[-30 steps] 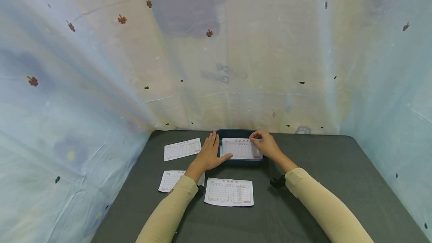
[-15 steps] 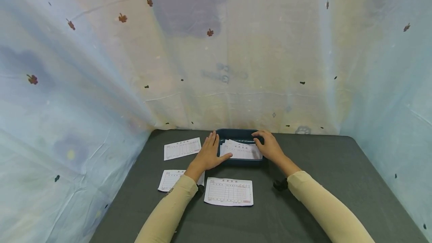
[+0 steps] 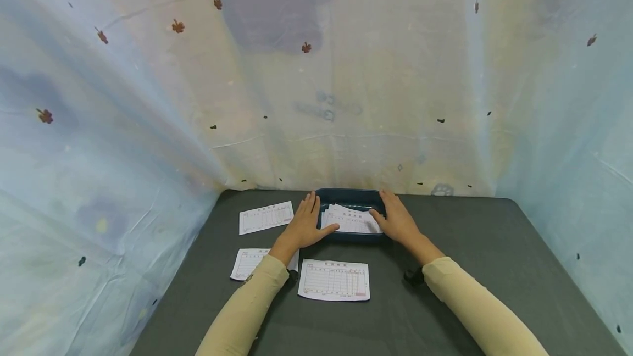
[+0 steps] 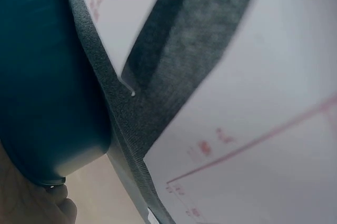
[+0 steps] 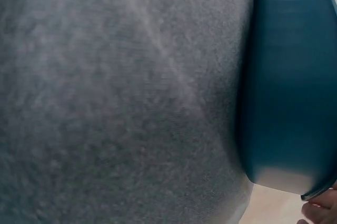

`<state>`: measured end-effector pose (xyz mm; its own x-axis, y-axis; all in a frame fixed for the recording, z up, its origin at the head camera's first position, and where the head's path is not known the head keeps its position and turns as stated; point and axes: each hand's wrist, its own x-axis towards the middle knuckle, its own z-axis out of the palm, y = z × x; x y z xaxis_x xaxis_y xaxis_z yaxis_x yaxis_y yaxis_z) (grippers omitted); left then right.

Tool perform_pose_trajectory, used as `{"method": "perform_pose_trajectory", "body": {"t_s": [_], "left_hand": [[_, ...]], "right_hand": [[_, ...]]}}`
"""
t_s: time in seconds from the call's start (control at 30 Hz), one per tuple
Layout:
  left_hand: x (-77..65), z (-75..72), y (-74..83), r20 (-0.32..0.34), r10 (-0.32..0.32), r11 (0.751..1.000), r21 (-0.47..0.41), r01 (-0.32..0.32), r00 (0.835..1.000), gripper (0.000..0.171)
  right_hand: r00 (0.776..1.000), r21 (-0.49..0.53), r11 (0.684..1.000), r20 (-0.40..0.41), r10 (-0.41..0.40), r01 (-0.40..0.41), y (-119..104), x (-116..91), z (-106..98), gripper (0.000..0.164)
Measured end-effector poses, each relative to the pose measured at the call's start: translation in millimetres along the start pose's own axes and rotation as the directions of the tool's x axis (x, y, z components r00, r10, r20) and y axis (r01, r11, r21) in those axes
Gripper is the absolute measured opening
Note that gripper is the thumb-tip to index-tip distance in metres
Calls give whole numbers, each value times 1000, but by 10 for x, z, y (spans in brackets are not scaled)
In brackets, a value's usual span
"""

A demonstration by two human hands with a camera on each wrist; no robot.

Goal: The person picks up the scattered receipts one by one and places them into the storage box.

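Note:
A dark blue plastic basket point(image 3: 349, 193) stands at the back of the table with several printed paper slips point(image 3: 351, 218) in it. My left hand point(image 3: 303, 228) rests on its left rim, fingers straight and thumb spread towards the front. At the other end my right hand point(image 3: 399, 223) rests on the right rim, its thumb reaching inward over the slips. The left wrist view shows the basket's outer wall point(image 4: 47, 77) with fingertips point(image 4: 66, 208) at the rim's far corner. In the right wrist view, fingertips point(image 5: 318, 208) show at the rim too.
Outside the basket, a printed slip point(image 3: 266, 217) lies at the back left. Another slip point(image 3: 249, 263) lies partly hidden under the left forearm, and a third slip point(image 3: 333, 280) is in front of the basket. Dark grey cloth covers the table point(image 3: 465, 257); a patterned curtain point(image 3: 346, 98) hangs behind.
The right hand has let go of a slip, which dropped onto the others in the basket, then spread onto the right rim. The left hand stays in place.

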<state>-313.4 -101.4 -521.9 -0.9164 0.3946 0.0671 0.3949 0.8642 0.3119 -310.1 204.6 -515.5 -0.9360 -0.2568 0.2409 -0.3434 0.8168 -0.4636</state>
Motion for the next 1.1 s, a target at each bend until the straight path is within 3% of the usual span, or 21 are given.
{"method": "perform_pose_trajectory", "body": {"t_s": [0.27,0.53,0.93,1.1], "left_hand": [[7,16,-15,7,-2,1000,17,2,1000,115],[14,37,-19,2,-4,999,34,4,1000,115],[6,20,-99,9,23,1000,-16,-23,1000,113],[-20,-32,-157,-3,32,994,-108,-32,999,111]], "right_hand": [[998,-55,997,47,51,-49,-46,-51,19,99],[998,-90,995,43,36,-32,-84,-115,72,114],[998,-130,990,33,56,-52,-126,-127,138,116],[997,-153,986,23,67,-62,-134,-139,124,115]]}}
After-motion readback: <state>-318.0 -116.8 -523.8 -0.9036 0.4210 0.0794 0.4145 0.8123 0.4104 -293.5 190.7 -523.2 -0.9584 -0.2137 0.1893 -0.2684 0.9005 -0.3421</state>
